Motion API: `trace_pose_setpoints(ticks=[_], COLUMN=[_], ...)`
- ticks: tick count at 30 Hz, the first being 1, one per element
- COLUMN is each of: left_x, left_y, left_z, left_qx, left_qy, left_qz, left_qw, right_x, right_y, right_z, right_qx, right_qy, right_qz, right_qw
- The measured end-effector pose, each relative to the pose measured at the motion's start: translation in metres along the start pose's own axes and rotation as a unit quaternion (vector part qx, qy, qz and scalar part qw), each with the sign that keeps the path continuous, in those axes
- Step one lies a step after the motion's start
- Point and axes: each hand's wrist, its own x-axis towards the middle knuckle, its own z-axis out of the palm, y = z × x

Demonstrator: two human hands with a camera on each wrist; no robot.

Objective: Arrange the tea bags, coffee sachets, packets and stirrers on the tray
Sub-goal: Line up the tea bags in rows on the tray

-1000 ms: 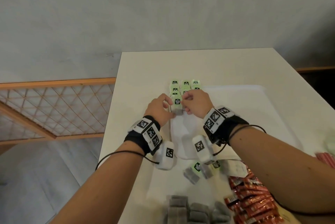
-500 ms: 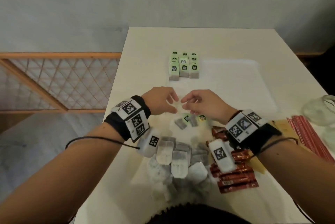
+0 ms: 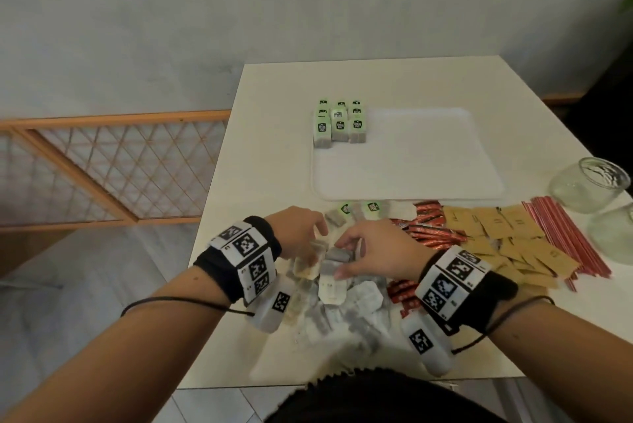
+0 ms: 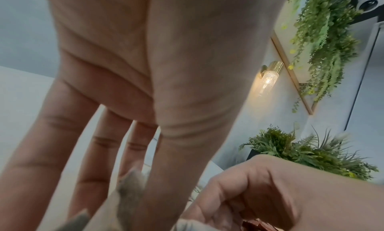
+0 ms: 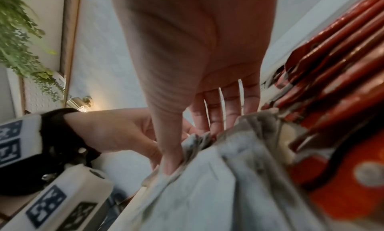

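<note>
Both hands work in a loose pile of tea bags [image 3: 342,313] at the table's front edge. My left hand [image 3: 313,244] reaches down with long fingers, and its thumb and fingers pinch a grey tea bag [image 4: 130,185]. Close beside it, my right hand [image 3: 346,258] pinches a tea bag [image 5: 207,185] between thumb and fingers. The white tray [image 3: 411,166] lies beyond the pile. A neat block of green-tagged tea bags [image 3: 339,124] fills its far left corner. Red coffee sachets [image 3: 431,231], brown packets [image 3: 507,234] and red stirrers [image 3: 565,234] lie to the right.
Two glass jars [image 3: 589,183] [image 3: 613,234] stand at the table's right edge. A wooden lattice railing [image 3: 102,169] runs along the left, below the table. Two green-tagged tea bags [image 3: 359,208] lie just before the tray's near rim.
Both hands have come back from the block of tea bags on the tray to the loose pile at the front, and now pinch tea bags there.
</note>
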Motion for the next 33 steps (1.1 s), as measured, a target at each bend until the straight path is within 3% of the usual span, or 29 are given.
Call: trace_pose_setpoints(ticks=[4,12,15,20,23,27,28,30,33], left_x=[0.003,0.001,0.004,0.012,0.023,0.035,0.037,0.041,0.048], left_y=[0.007,0.012,0.006,0.01,0.022,0.053,0.061,0.076,0.095], left_z=[0.004,-0.004,-0.012,-0.02,-0.018,-0.015,-0.014,-0.013,-0.011], left_qx=[0.049,0.012,-0.09,-0.318,-0.457,-0.703,-0.723,-0.731,-0.759], left_qy=[0.019,0.029,0.047,0.065,0.071,0.061,0.052,0.029,0.023], left_qz=[0.006,0.0,-0.005,0.005,0.009,-0.051,-0.061,-0.058,-0.025], left_qw=[0.999,0.999,0.995,0.946,0.887,0.707,0.686,0.679,0.65], right_x=[0.0,-0.002,-0.006,-0.017,-0.021,-0.025,-0.025,-0.024,-0.023], right_y=[-0.003,0.007,0.011,0.016,0.02,0.022,0.022,0.024,0.03], right_z=[0.004,-0.009,-0.022,-0.052,-0.068,-0.084,-0.087,-0.089,-0.088], right_qx=[-0.023,0.081,0.115,0.126,0.126,0.146,0.149,0.132,0.088], right_qy=[0.022,0.075,0.102,0.18,0.239,0.353,0.371,0.386,0.357], right_qz=[0.006,0.007,0.007,0.014,0.003,-0.02,-0.024,-0.03,-0.049], right_qw=[0.999,0.994,0.988,0.975,0.963,0.924,0.916,0.913,0.929])
